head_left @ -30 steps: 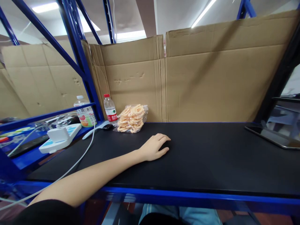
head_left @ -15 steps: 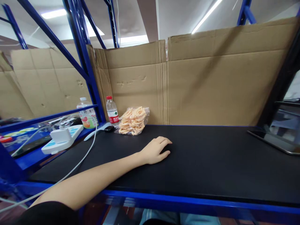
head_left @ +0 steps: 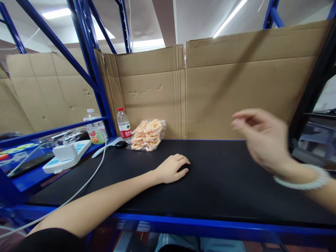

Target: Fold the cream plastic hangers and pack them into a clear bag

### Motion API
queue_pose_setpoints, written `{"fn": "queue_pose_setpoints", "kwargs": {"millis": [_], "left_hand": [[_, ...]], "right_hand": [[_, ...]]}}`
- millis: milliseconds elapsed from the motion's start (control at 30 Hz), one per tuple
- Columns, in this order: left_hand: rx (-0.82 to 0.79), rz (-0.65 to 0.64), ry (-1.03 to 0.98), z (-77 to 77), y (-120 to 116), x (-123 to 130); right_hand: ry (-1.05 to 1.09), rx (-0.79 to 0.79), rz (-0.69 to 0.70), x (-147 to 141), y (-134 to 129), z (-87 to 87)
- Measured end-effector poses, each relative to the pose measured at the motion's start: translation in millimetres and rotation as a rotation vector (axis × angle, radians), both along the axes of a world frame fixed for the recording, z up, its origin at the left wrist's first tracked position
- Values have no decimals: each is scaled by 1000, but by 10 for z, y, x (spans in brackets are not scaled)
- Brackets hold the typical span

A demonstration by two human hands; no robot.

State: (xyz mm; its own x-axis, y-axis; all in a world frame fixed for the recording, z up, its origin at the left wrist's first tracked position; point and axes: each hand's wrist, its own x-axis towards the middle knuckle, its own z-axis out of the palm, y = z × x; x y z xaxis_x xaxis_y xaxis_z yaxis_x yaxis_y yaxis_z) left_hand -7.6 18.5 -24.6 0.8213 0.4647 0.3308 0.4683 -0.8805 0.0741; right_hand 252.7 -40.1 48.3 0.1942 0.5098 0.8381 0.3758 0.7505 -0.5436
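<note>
My left hand (head_left: 172, 169) rests palm down on the black tabletop (head_left: 210, 189), its thumb apart from the fingers and nothing in it. Behind it, to the left, lies a clear plastic bag of pale orange looped bands (head_left: 147, 135), apart from the hand. Over the right half of the table, my right hand (head_left: 265, 138) hangs in the air, blurred by motion. Its fingers bend towards the thumb, and no object shows in them. A pale beaded bracelet (head_left: 306, 178) circles that wrist.
A red-capped water bottle (head_left: 124, 124) and a light blue brush (head_left: 105, 147) stand near the bag. Further left are a power strip (head_left: 67, 157), a drink bottle (head_left: 96, 129) and a white cable (head_left: 91, 178). Cardboard panels (head_left: 236, 87) line the back. A dark flat device (head_left: 312, 155) sits at right, partly hidden.
My right hand has come into view from the right, raised above the table. My left hand keeps its place; the whole view has shifted slightly.
</note>
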Motion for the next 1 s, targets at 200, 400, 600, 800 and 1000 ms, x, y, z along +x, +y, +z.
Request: {"fn": "queue_pose_setpoints", "kwargs": {"millis": [200,400,600,800,1000], "left_hand": [[-8,-11,-1,5,11,-9],[-11,-10,24,30,-1,-5],[-12,-11,42,46,-12,1],[2,-19,50,41,2,-7],[-4,-11,62,47,-5,-9]], "right_hand": [[-12,-525,99,173,659,-800],[174,-699,185,348,736,-916],[98,-686,215,316,660,-914],[81,-708,237,311,646,-918],[27,-734,184,275,620,-896]]}}
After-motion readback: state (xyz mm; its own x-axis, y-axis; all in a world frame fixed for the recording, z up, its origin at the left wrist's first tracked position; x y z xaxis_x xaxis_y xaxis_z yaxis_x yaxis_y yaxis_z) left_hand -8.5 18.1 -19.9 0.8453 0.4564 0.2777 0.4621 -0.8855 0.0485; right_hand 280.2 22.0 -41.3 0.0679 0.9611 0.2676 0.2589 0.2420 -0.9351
